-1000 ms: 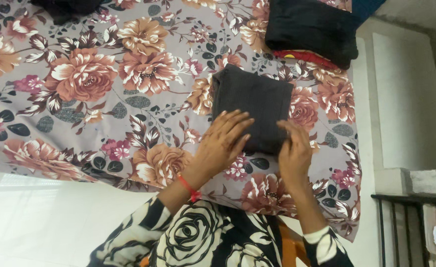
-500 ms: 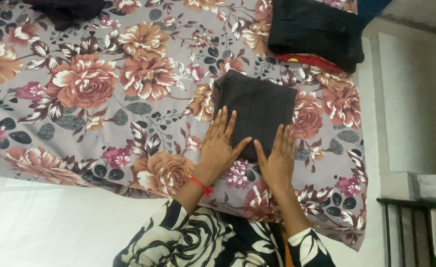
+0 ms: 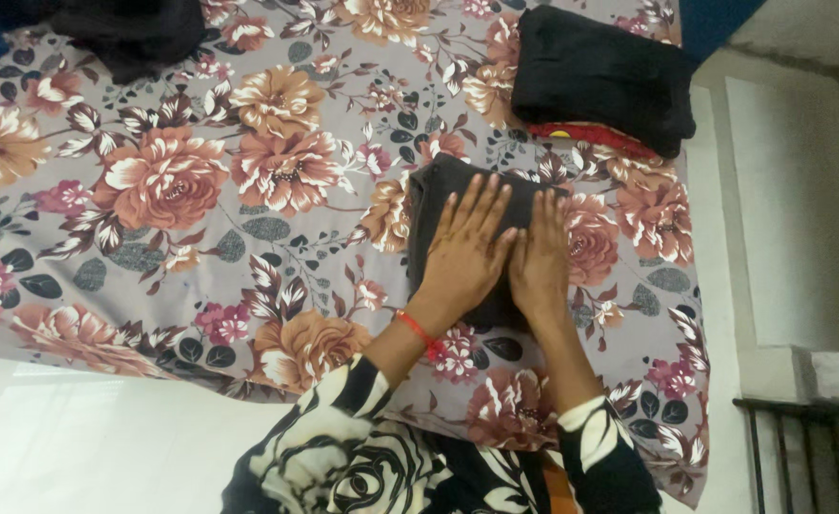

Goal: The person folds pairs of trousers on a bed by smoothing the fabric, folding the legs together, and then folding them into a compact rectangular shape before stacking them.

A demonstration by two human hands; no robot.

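bed: floral sheet (image 3: 200, 190) | floor: pale, daylit (image 3: 77, 438) | wall: white (image 3: 800, 209) | right: dark rack (image 3: 800, 457)

Left of the folded dark garment (image 3: 439, 205), the floral bedsheet (image 3: 200, 190) lies open well across the bed. Beyond it to the right, a black folded stack (image 3: 600, 71) on a red item (image 3: 591, 133) blocks passage. A dark cloth heap (image 3: 124, 33) occupies the far left corner.
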